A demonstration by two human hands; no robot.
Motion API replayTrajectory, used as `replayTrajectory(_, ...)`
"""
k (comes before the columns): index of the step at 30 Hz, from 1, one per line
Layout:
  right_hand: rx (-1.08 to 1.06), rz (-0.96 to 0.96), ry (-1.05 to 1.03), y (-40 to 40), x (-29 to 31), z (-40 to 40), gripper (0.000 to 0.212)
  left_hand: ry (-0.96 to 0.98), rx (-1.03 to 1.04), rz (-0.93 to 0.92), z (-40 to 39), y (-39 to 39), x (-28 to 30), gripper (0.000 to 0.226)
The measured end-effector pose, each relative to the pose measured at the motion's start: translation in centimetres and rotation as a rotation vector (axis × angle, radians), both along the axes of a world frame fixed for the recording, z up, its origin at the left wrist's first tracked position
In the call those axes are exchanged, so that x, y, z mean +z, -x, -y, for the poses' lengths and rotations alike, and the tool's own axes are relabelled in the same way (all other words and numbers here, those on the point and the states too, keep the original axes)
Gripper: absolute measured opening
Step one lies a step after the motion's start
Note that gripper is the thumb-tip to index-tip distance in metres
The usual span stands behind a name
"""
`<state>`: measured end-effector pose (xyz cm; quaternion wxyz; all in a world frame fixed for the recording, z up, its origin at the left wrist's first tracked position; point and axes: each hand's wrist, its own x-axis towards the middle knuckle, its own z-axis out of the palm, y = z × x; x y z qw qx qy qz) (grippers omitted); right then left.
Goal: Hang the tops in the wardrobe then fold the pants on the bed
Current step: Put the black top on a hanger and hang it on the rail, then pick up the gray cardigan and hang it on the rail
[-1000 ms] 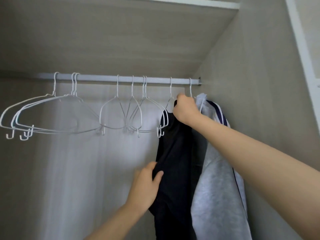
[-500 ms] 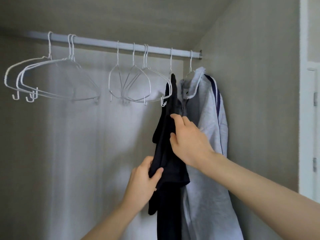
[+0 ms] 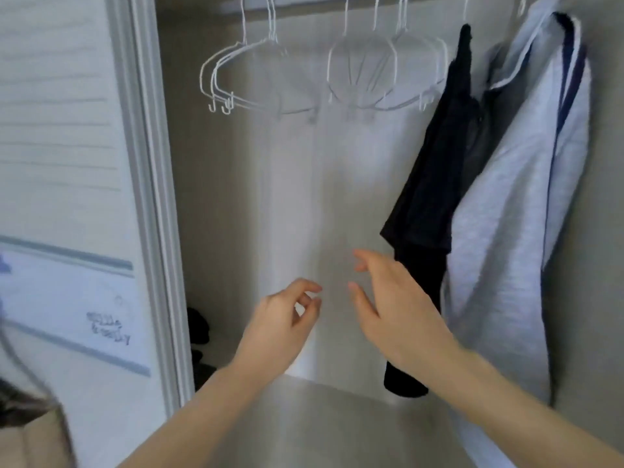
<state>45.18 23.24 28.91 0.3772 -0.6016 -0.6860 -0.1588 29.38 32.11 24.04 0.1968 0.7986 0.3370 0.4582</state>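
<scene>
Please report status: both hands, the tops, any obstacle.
Left hand and right hand empty, fingers loose. Black top and grey top hang on hangers. Nothing blocks.

- A small dark handwritten scrawl (image 3: 108, 327) stands on the white wardrobe door (image 3: 67, 163) at the left; too blurred to read
- No other text, label or number is visible

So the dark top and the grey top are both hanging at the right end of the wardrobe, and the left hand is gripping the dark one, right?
Not quite. The head view shows the dark top and grey top hanging at the right end of the wardrobe, but the left hand grips nothing; it is off to the left of the dark top, fingers loosely curled, touching no garment.
</scene>
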Motion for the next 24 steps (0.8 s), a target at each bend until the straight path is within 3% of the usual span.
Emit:
replayTrajectory(5, 0.317, -0.079, 0.122, 3.6, -5.7, 3.5, 0.041, 0.035, 0.281, 0.000, 10.0, 5.1, -5.0, 0.013)
replayTrajectory(12, 0.772, -0.101, 0.338, 10.6, -12.9, 11.9, 0.036, 0.296, 0.709, 0.102, 27.7, 10.7, -12.6, 0.016)
replayTrajectory(24, 1.443, 0.082, 0.718, 25.9, -21.6, 37.8, 0.031, 0.501, 1.492, 0.468, 62.0, 15.5, -23.4, 0.020)
